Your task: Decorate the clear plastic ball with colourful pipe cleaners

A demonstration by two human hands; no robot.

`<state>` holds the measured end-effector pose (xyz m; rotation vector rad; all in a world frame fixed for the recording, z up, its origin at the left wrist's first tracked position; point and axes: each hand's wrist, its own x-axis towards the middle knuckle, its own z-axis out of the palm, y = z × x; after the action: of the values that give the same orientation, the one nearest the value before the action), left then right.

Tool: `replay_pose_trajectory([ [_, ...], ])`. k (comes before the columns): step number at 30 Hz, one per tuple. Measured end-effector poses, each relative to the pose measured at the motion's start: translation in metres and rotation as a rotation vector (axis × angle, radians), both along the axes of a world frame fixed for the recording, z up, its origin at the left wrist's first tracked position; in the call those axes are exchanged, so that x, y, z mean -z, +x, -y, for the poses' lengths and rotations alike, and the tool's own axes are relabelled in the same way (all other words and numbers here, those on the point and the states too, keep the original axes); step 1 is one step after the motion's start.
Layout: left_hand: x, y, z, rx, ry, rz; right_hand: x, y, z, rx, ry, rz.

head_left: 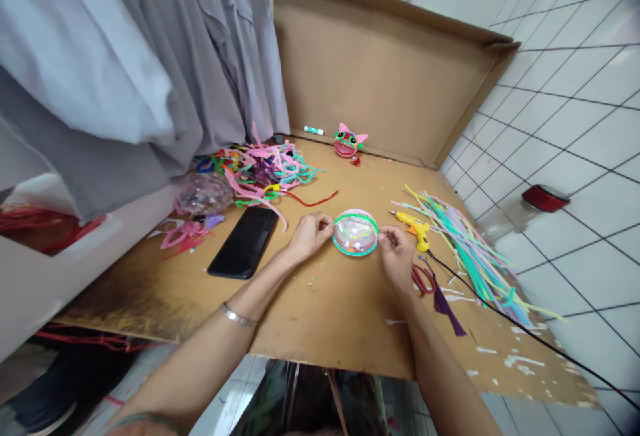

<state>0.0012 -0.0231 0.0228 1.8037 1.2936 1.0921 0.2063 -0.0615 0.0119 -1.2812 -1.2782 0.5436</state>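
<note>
Between my two hands lies a round, see-through plastic piece [354,241] edged in teal and pink fuzzy stems. A green pipe cleaner [357,215] arcs across its upper part. At the left end of this arc, my left hand [311,235] is closed in a pinch. My right hand [397,253] pinches at the right end, its thumb and fingertip by the rim. The fingers partly hide both ends. Just right of my right hand rests a yellow glue gun [419,231], its nozzle toward the upper left.
A black phone [243,243] lies left of my left arm. Behind it are a tangled pipe cleaner pile [280,166] and a plastic bag [205,194]. Straight pipe cleaners [470,263], a purple tassel [447,306] and red-handled scissors [423,280] lie right. A pink-eared animal face [349,141] stands at the back.
</note>
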Motion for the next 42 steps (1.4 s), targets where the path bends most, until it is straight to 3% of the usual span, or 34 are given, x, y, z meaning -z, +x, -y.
replay_pose_trajectory([
  [20,0.011,0.003,-0.006,-0.028,-0.1,0.168,-0.001,-0.005,0.002,0.063,0.03,-0.014],
  [31,0.005,0.004,-0.001,-0.053,-0.095,0.136,0.001,-0.005,0.002,0.021,0.022,-0.003],
  [42,0.012,-0.001,-0.007,0.05,-0.095,0.164,0.002,-0.004,0.0,0.046,0.032,-0.007],
])
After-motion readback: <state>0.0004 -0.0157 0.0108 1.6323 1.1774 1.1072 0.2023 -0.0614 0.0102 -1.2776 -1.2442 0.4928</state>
